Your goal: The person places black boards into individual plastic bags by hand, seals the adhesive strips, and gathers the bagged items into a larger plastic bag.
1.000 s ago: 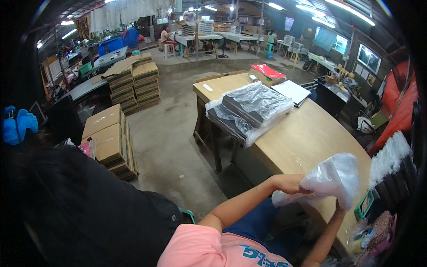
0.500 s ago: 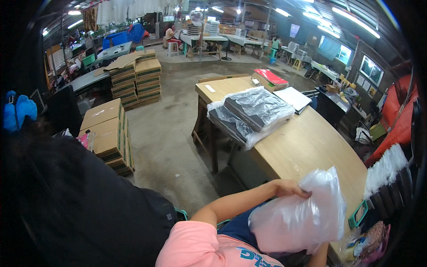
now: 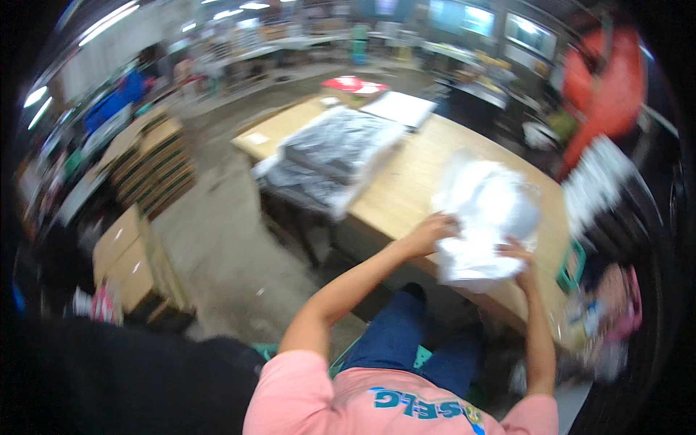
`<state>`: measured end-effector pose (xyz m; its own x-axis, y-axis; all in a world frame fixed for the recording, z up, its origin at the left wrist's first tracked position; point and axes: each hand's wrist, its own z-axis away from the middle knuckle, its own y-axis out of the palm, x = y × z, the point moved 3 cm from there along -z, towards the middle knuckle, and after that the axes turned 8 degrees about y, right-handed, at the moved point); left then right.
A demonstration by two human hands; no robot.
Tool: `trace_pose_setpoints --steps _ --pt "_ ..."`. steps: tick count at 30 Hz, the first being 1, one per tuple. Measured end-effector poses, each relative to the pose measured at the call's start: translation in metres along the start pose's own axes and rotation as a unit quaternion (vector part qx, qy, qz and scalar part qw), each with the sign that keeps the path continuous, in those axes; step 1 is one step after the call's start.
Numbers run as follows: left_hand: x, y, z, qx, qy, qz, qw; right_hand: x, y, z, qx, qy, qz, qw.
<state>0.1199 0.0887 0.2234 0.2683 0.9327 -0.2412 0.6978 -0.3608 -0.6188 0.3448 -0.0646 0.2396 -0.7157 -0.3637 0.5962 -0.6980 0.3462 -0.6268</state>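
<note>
A bundle of clear plastic bags (image 3: pixel 487 210), shiny and blurred, is at the near edge of the wooden table. My left hand (image 3: pixel 436 232) grips its left edge. Fingers of my right hand (image 3: pixel 516 255) curl over its near right corner. Farther up the table, to the left of the bundle, dark flat pieces wrapped in clear plastic (image 3: pixel 337 148) lie stacked.
The light wooden table (image 3: pixel 413 170) curves across the view, bearing a white sheet (image 3: pixel 399 109) and a red flat item (image 3: pixel 354 85). Cardboard boxes (image 3: pixel 127 254) stand on the floor at left. A green basket (image 3: pixel 572 266) and white bristly material (image 3: pixel 598 177) are at right.
The plastic bundle has moved from over my lap, away from me, to the table edge. My right hand, mostly hidden before, now shows on it. The view has shifted right.
</note>
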Motion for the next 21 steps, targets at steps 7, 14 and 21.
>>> trace_pose_setpoints --steps 7,14,21 --pt "0.032 0.055 0.046 0.059 -0.171 0.063 0.981 -0.056 0.038 0.056 -0.136 0.227 -0.18 0.947" --pt "0.044 0.061 0.01 -0.036 -0.451 -0.052 0.89 -0.06 0.031 0.024 -0.222 0.482 0.167 0.831" --pt "0.031 0.031 -0.02 -0.11 -0.184 -0.106 0.971 0.017 0.024 0.025 -0.403 0.127 0.234 0.875"
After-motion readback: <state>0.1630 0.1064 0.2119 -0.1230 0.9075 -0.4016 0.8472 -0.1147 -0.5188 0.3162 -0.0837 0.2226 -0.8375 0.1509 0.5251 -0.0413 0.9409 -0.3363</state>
